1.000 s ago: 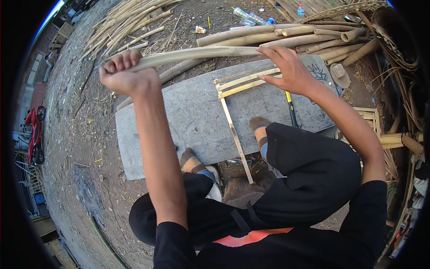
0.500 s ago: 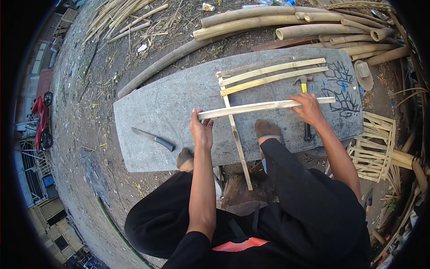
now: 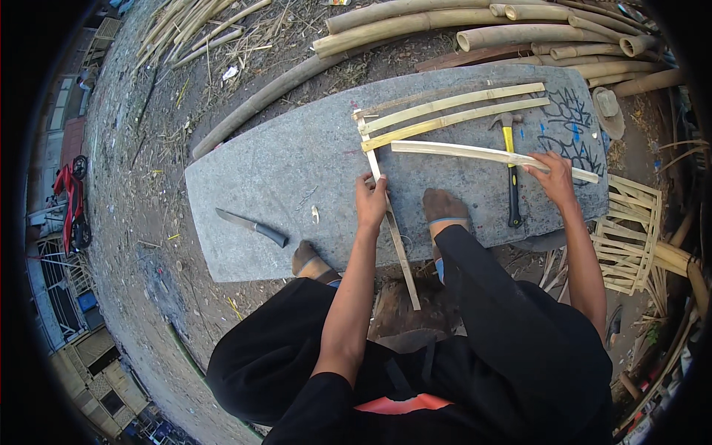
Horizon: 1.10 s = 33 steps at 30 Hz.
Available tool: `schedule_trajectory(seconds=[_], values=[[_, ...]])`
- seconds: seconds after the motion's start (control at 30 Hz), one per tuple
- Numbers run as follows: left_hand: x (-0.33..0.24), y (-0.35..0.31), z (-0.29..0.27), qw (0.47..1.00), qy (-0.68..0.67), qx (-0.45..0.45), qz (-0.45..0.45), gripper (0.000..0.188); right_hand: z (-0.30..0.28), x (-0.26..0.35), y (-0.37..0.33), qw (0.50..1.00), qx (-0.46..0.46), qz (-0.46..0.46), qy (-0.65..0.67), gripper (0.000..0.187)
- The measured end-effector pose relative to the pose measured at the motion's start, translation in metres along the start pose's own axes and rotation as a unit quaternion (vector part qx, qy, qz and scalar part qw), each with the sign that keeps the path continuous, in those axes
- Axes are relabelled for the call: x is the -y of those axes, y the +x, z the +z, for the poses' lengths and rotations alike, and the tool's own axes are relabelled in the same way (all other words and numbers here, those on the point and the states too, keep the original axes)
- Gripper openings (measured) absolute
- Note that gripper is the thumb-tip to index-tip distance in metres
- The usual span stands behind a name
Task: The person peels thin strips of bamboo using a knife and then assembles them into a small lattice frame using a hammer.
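Note:
My right hand (image 3: 550, 178) is closed on a pale bamboo slat (image 3: 452, 150), holding it over the right half of a grey stone slab. My left hand (image 3: 370, 199) pinches a long narrow bamboo strip (image 3: 401, 256), which runs from the slats toward my lap. Across that strip's far end lie a thin brownish slat (image 3: 437, 90) and two yellowish bamboo slats (image 3: 460, 99) (image 3: 456, 122). A claw hammer (image 3: 509, 141) with a yellow and black handle rests partly beneath the held slat. To the left lies a knife (image 3: 252, 226) with a dark handle.
My feet rest on the slab (image 3: 245, 185), near its front edge. A small pale chip (image 3: 315, 214) lies left of my left hand. Bamboo poles (image 3: 415, 33) are stacked beyond the slab. A slatted bamboo frame (image 3: 627, 230) stands at the right, and a wooden stump (image 3: 404, 315) sits below.
My left hand let go of the slat's left end and moved right onto the long strip. My right hand shifted right with the slat, now tilted down toward its right end. A pale chip shows on the slab.

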<state>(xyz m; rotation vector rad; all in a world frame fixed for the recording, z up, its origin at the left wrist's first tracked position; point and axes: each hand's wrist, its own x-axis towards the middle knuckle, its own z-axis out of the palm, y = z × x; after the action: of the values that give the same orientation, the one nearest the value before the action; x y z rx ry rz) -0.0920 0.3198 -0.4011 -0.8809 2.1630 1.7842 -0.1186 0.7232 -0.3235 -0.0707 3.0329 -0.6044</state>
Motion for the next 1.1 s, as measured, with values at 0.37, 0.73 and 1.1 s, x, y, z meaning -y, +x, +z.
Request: schedule_trajectory(seconds=[0.37, 0.73, 1.1], values=[[-0.015, -0.004, -0.017, 0.999, -0.017, 0.007, 0.027, 0.036, 0.033, 0.018, 0.030, 0.992, 0.096, 0.001, 0.083, 0.039], [-0.022, -0.009, -0.020, 0.995, -0.093, 0.035, 0.024, 0.039, 0.045, 0.022, 0.047, 0.992, 0.096, -0.007, 0.085, 0.044], [0.002, -0.005, -0.015, 0.996, -0.067, 0.053, 0.010, 0.044, 0.053, 0.023, 0.069, 0.993, 0.085, -0.068, 0.048, 0.038]])
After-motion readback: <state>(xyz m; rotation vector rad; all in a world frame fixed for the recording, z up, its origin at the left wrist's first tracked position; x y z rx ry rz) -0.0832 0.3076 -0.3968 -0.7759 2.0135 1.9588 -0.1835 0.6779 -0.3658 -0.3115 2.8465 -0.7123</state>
